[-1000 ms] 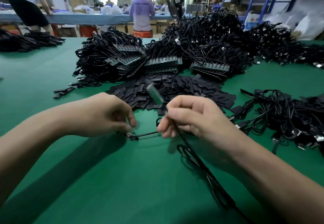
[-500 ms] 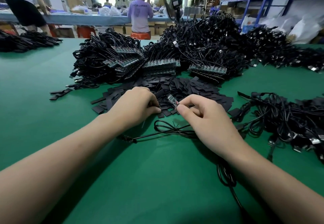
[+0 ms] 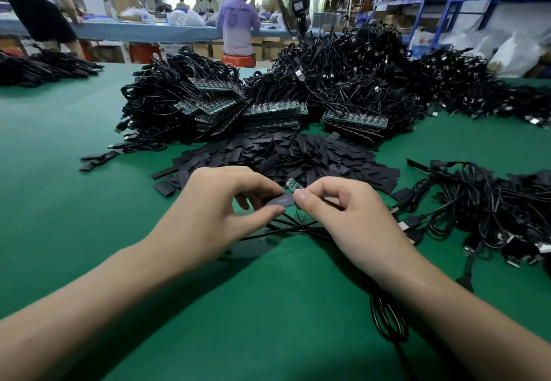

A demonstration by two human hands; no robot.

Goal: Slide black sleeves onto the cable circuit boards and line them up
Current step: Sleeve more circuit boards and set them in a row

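Note:
My left hand (image 3: 217, 210) pinches a flat black sleeve (image 3: 280, 201) between thumb and fingers, just above the green table. My right hand (image 3: 343, 216) pinches a small green circuit board (image 3: 293, 184) whose tip sticks out past my fingertips, touching the sleeve's right end. The board's black cable (image 3: 384, 315) loops under my right wrist and runs toward me. A heap of loose black sleeves (image 3: 298, 154) lies right behind my hands.
Large piles of black cables with rows of circuit boards (image 3: 268, 97) fill the table's far side. A tangle of cables (image 3: 492, 213) lies at the right. A few stray sleeves (image 3: 95, 160) sit at the left. Two people stand at a bench (image 3: 134, 30) beyond.
My left hand has picked a sleeve from the heap and lifted it back toward me. My right hand brought the board against the sleeve's end.

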